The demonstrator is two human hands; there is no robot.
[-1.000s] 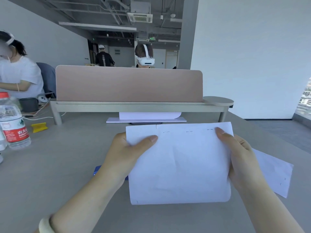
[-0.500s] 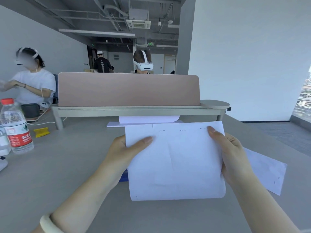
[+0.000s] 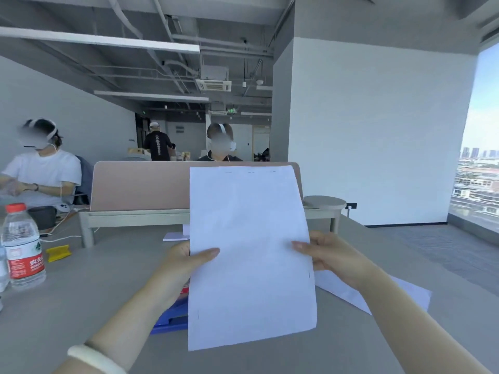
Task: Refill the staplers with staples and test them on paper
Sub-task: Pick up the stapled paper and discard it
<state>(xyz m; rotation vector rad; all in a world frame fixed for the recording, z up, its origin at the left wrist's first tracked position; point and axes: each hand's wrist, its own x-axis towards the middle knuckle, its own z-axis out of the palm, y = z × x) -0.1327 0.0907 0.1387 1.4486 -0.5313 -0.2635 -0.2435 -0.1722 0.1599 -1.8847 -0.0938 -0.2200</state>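
Note:
I hold white sheets of paper (image 3: 251,255) upright in front of me, above the grey table (image 3: 70,306). Small staple marks show along the top edge and on the side edges. My left hand (image 3: 186,265) grips the left edge, thumb across the front. My right hand (image 3: 326,255) grips the right edge. A blue stapler (image 3: 172,317) lies on the table below my left hand, mostly hidden by the paper and hand. Another white sheet (image 3: 378,295) lies flat on the table under my right forearm.
A water bottle (image 3: 23,249) with a red label stands at the left, next to a small yellow object (image 3: 58,252). A pink divider screen (image 3: 140,184) on a low shelf crosses the far side of the table. Several people sit or stand beyond it.
Both hands have lifted the paper from a low tilt to upright, and they now grip it lower down its sides. The view has tipped upward, and the blue stapler now shows beneath it.

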